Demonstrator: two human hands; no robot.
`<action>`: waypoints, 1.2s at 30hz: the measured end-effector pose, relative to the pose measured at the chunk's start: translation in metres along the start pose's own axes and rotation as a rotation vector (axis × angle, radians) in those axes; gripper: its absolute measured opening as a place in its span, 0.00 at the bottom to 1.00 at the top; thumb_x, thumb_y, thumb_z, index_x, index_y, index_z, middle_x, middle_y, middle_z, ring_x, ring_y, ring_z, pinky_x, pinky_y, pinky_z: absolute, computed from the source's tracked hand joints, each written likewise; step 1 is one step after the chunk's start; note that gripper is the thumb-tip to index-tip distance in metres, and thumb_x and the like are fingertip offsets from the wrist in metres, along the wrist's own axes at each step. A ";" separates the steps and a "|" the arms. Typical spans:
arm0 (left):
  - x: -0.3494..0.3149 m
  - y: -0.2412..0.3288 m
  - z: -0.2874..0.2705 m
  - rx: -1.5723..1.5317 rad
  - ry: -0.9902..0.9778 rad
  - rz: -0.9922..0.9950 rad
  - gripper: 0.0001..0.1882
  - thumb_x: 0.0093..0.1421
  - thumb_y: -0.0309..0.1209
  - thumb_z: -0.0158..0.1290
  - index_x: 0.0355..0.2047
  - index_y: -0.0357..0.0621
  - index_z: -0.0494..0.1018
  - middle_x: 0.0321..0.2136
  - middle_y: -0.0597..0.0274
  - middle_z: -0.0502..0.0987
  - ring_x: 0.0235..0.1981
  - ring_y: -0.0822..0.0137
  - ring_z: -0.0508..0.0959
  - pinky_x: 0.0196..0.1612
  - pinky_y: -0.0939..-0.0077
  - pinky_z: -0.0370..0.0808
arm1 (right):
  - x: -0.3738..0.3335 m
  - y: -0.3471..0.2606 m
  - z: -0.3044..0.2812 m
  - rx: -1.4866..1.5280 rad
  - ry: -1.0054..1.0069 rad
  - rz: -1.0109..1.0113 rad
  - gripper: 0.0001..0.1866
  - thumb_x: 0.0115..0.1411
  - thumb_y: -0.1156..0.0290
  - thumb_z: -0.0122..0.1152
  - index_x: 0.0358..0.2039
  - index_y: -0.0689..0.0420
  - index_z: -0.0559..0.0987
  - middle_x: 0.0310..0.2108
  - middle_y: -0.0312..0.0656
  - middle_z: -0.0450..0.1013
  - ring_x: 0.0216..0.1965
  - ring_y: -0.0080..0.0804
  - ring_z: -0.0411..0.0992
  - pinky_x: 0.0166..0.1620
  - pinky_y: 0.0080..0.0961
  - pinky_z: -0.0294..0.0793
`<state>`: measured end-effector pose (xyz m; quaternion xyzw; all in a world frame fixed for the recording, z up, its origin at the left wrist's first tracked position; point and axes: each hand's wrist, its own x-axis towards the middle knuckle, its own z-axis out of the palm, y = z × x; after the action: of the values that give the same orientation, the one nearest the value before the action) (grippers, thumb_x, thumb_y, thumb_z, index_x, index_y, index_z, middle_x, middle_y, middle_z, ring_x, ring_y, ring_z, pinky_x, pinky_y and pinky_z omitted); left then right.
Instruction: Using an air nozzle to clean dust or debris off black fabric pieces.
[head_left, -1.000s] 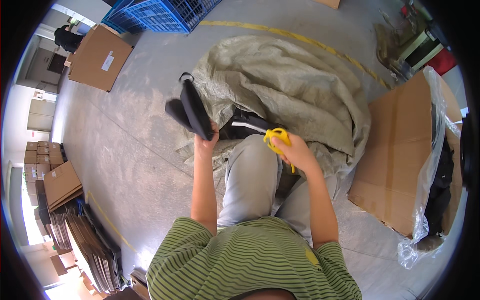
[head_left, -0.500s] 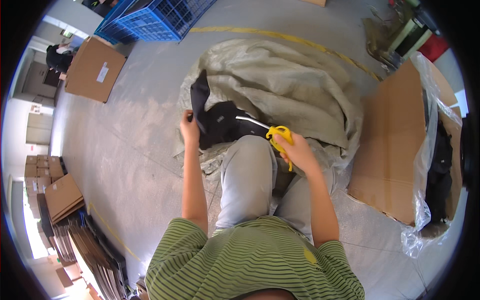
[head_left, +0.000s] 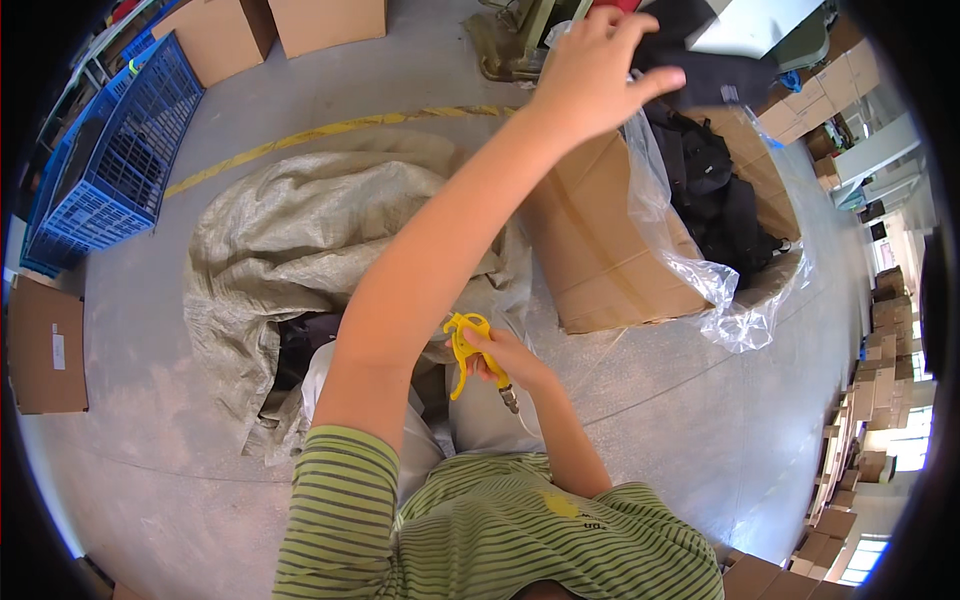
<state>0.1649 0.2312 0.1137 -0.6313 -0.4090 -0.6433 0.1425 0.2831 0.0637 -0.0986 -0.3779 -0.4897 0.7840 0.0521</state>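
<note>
My left arm stretches across to the upper right, and my left hand (head_left: 600, 80) is open with its fingers spread above a cardboard box (head_left: 610, 240). Just beyond the fingertips is a black fabric piece (head_left: 725, 80), over the far part of the box; it looks out of the grip. Down by my knees, my right hand (head_left: 510, 358) is closed around a yellow air blow gun (head_left: 466, 345) with a metal hose fitting below the hand. Its nozzle is hidden behind my left forearm. More black fabric items (head_left: 705, 175) lie inside the plastic-lined box.
A beige woven sack (head_left: 320, 220) spreads in front of me, with dark items (head_left: 305, 335) in its opening. Blue plastic crates (head_left: 125, 150) stand at the far left, beyond a yellow floor line (head_left: 260, 150). A cardboard box (head_left: 48, 345) is at the left; stacked cartons (head_left: 880, 340) line the right.
My view has turned right. My left hand has swung from the sack to above the box, carrying the black fabric piece there and opening. The blow gun has come away from the fabric.
</note>
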 end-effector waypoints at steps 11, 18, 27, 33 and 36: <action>-0.286 -0.136 -0.347 0.245 0.544 -1.133 0.13 0.58 0.33 0.46 0.23 0.34 0.70 0.19 0.59 0.74 0.22 0.71 0.73 0.29 0.78 0.69 | 0.018 0.027 -0.020 0.096 0.128 -0.072 0.32 0.61 0.44 0.39 0.39 0.65 0.74 0.19 0.36 0.70 0.15 0.22 0.68 0.20 0.15 0.66; -0.514 -0.096 -0.366 -0.076 0.419 -2.154 0.38 0.43 0.52 0.61 0.42 0.29 0.65 0.40 0.49 0.71 0.37 0.62 0.73 0.43 0.71 0.71 | 0.054 0.039 0.015 0.024 -0.062 0.106 0.31 0.61 0.45 0.40 0.37 0.66 0.73 0.21 0.38 0.71 0.15 0.23 0.67 0.20 0.16 0.66; -0.550 -0.170 -0.325 -0.178 0.500 -2.056 0.67 0.31 0.48 0.70 0.57 0.25 0.36 0.55 0.43 0.56 0.54 0.57 0.63 0.56 0.69 0.62 | 0.046 0.055 0.035 0.019 0.014 0.194 0.28 0.62 0.48 0.42 0.38 0.66 0.72 0.25 0.42 0.72 0.15 0.24 0.66 0.20 0.16 0.66; -0.529 -0.147 -0.321 -0.266 0.722 -1.837 0.23 0.42 0.29 0.65 0.39 0.32 0.72 0.37 0.57 0.76 0.40 0.66 0.74 0.45 0.74 0.70 | 0.053 0.055 0.037 0.050 0.041 0.256 0.27 0.62 0.49 0.42 0.38 0.65 0.71 0.31 0.44 0.72 0.25 0.26 0.68 0.30 0.20 0.67; -0.502 -0.124 -0.326 -0.277 0.661 -1.729 0.25 0.43 0.31 0.64 0.41 0.32 0.71 0.38 0.57 0.75 0.40 0.66 0.74 0.46 0.75 0.69 | 0.066 0.061 0.037 0.279 -0.133 0.156 0.26 0.62 0.50 0.41 0.38 0.65 0.70 0.34 0.47 0.72 0.32 0.33 0.70 0.35 0.27 0.70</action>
<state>-0.0674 -0.0887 -0.3525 0.0958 -0.5951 -0.7156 -0.3529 0.2298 0.0351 -0.1747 -0.3513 -0.3476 0.8693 0.0104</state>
